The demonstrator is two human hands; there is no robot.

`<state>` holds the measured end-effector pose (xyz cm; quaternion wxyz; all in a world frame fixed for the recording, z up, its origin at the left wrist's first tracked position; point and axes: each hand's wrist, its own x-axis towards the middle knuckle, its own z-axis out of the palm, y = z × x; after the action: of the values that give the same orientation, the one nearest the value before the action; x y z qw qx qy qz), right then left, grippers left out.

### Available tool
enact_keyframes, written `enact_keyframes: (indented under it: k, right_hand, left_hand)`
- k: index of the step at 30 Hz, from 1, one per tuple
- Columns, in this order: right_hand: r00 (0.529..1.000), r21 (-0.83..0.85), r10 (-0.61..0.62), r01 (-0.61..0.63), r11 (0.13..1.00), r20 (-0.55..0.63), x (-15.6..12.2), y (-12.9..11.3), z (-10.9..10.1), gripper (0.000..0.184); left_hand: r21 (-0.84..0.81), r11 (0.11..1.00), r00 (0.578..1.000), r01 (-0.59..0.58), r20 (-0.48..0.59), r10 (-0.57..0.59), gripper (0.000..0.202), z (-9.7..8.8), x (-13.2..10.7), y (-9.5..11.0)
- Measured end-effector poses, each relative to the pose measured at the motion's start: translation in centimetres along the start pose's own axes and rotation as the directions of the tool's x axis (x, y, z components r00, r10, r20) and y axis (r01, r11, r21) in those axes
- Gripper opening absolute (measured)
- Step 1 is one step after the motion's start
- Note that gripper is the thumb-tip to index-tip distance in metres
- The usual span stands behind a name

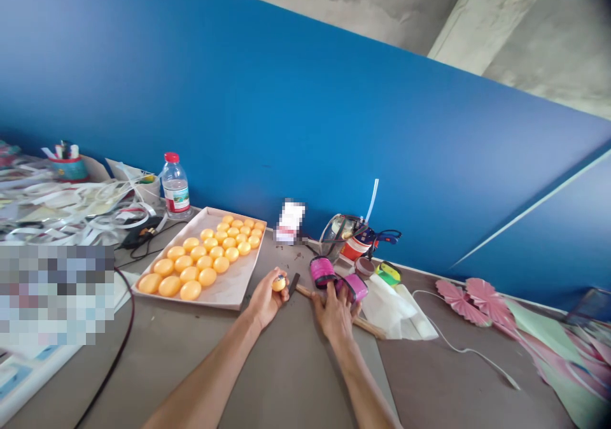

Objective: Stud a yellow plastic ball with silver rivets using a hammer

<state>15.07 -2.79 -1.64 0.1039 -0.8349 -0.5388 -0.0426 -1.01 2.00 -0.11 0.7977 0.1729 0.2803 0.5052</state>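
Observation:
My left hand (268, 300) is closed around a small orange ball (279, 283) that has a dark mark near its top. My right hand (335, 313) reaches over the wooden handle of a hammer (372, 329), its fingers apart and the fingertips at two magenta rolls (353, 287) with dark edges. Whether the fingers press on a roll cannot be made out. The hammer's dark head (294, 286) lies close beside my left hand. To the left, a shallow white box (222, 294) holds several orange balls (205, 261) like the one in my hand.
A plastic bottle (175, 190) with a red cap stands behind the box. Loose white strips (71, 206) and a black cable (119, 346) lie left. White sheets (401, 311), a yellow-green roll (387, 273), a white cord (470, 351) and pink paper fans (470, 298) lie right. A blue partition (286, 98) rises behind.

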Motion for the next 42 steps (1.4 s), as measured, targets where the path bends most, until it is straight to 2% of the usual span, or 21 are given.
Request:
enact_keyframes:
  k: [3, 9, 12, 19, 22, 25, 29, 33, 35, 42]
  right_hand:
    - [0.999, 0.022, 0.032, -0.031, 0.999, -0.028, 0.3, 0.3, 0.2, 0.06]
    - [0.971, 0.08, 0.025, -0.006, 0.997, -0.24, 0.6, 1.4, 0.2, 0.066]
    - [0.957, 0.081, 0.012, 0.012, 0.997, -0.29, 0.6, 2.0, -0.2, 0.063]
    - [0.965, -0.007, -0.026, 0.025, 1.0, -0.26, 0.9, 3.0, -2.6, 0.05]
    - [0.968, -0.046, -0.037, 0.026, 0.999, -0.248, 2.3, 3.9, -4.0, 0.041]
    - [0.981, -0.085, -0.085, 0.071, 0.994, -0.176, 4.2, 5.0, -4.9, 0.033]
    - [0.982, -0.104, -0.171, 0.162, 0.981, -0.08, 5.7, 5.9, -4.9, 0.034]
    - [0.952, -0.094, -0.201, 0.184, 0.978, -0.23, 5.5, 5.6, -4.5, 0.042]
    - [0.929, -0.088, -0.253, 0.238, 0.967, -0.269, 5.2, 5.1, -4.4, 0.044]
    - [0.907, -0.147, -0.401, 0.382, 0.912, -0.128, 5.6, 2.7, -4.0, 0.047]
  left_hand:
    - [-0.008, 1.0, 1.0, -0.004, -0.001, 0.004, 0.02, 0.2, -0.2, 0.1]
    - [-0.004, 1.0, 1.0, 0.018, -0.024, -0.018, 0.018, 0.5, -0.3, 0.3]
    - [-0.005, 1.0, 0.999, 0.024, -0.032, -0.024, 0.019, 0.3, -0.3, 0.2]
    - [-0.017, 0.999, 0.998, 0.031, -0.061, -0.032, 0.019, 0.2, -0.3, 0.2]
    - [-0.041, 0.999, 0.998, 0.033, -0.054, -0.035, 0.017, 0.3, -0.3, 0.2]
    - [-0.034, 0.998, 0.998, 0.043, -0.046, -0.045, 0.015, 0.2, -0.1, 0.1]
    - [-0.037, 0.999, 0.999, 0.029, -0.045, -0.031, 0.016, 0.1, -0.2, 0.1]
    - [-0.04, 0.999, 0.999, 0.025, -0.042, -0.026, 0.015, 0.5, -0.6, 0.4]
    - [-0.034, 0.999, 0.999, 0.028, -0.04, -0.029, 0.014, 0.7, -0.7, 0.5]
    - [-0.028, 0.999, 0.999, 0.018, -0.045, -0.02, 0.017, 0.1, -0.2, 0.1]
